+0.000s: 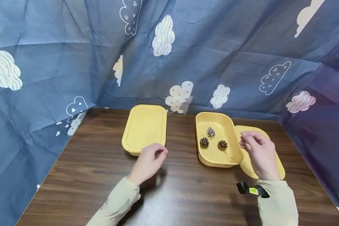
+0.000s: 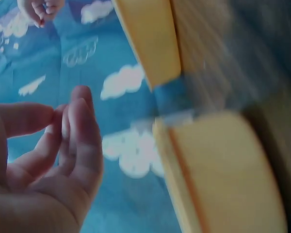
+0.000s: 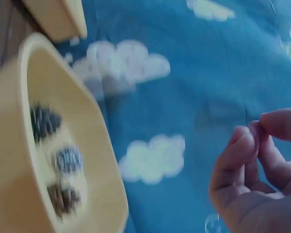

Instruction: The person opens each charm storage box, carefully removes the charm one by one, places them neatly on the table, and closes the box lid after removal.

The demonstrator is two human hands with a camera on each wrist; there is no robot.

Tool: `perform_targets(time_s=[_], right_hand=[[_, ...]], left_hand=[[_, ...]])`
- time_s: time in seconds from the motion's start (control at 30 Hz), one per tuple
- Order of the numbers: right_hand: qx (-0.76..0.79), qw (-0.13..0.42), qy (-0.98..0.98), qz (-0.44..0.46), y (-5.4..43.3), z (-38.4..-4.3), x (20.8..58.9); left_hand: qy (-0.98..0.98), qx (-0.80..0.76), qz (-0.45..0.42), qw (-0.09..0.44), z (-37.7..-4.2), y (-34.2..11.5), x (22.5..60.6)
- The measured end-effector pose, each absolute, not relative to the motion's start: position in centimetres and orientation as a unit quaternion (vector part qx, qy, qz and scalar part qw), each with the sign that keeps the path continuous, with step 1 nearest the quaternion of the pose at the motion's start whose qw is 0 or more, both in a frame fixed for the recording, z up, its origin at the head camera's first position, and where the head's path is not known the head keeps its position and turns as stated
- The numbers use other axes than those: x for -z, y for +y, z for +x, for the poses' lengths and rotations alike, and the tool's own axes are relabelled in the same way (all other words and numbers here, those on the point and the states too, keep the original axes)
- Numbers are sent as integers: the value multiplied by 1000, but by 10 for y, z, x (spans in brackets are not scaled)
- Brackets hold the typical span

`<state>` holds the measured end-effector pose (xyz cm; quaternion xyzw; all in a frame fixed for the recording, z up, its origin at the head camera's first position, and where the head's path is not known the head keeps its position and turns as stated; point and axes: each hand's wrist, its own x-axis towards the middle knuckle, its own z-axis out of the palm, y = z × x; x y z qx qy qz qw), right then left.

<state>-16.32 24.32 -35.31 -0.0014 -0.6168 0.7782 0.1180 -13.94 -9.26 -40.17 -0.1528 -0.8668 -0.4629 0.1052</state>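
Observation:
An open yellow box (image 1: 214,162) holds three small pine cones (image 1: 211,131), (image 1: 204,142), (image 1: 222,144); in the right wrist view they are blurred (image 3: 63,160). My right hand (image 1: 244,141) hovers just right of this box, above a loose yellow lid (image 1: 277,164). Its fingers are loosely curled, thumb and forefinger close, and it is empty (image 3: 254,133). My left hand (image 1: 161,153) hangs loosely curled and empty at the front edge of a closed yellow box (image 1: 144,128), also seen blurred in the left wrist view (image 2: 223,165).
Both boxes stand on a dark wooden table (image 1: 186,191). Blue cloth with cloud prints (image 1: 169,62) walls the table in at the back and on both sides. A black wrist strap with a yellow tag (image 1: 251,190) sits on the right sleeve.

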Motion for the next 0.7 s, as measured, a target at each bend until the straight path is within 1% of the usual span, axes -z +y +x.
perform_targets(time_s=[0.17, 0.27, 0.4, 0.5, 0.6, 0.7], right_hand=[[-725, 104, -681, 22, 208, -162, 353], [-648, 98, -754, 46, 189, -162, 358], [-555, 69, -823, 100, 164, -162, 375], [-530, 40, -837, 130, 146, -161, 391], [-514, 29, -846, 140, 128, -161, 404], [-508, 22, -851, 132, 108, -165, 412]], left_hand=[[-870, 464, -94, 139, -140, -120, 396], [-873, 460, -56, 154, -140, -136, 396], [-879, 447, -28, 166, -141, -150, 403], [-880, 437, -1, 187, -144, -158, 409], [-878, 424, 40, 217, -150, -169, 413], [-874, 419, 76, 236, -157, -179, 415]])
